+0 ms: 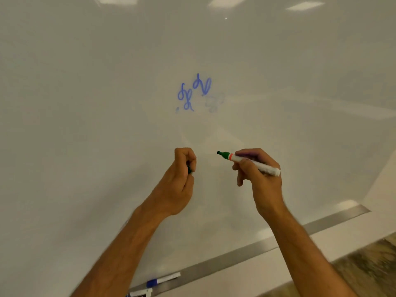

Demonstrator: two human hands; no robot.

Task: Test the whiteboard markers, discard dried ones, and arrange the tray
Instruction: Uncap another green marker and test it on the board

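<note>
Marker (252,162), green, uncapped: light, stiff, smooth plastic barrel; right hand (260,179) fingers grasp it mid-barrel, tip near whiteboard (85,103). Left hand (180,185) clenched round its cap (189,169). Best held mid-barrel.

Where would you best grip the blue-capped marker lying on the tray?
Pinch the blue-capped marker across its white barrel mid-length, coming from above and in front: it lies flat along the tray with the whiteboard right behind it, so that side looks blocked.

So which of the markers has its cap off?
The green marker in the right hand: its tip is bare. The blue marker on the tray is capped.
</note>
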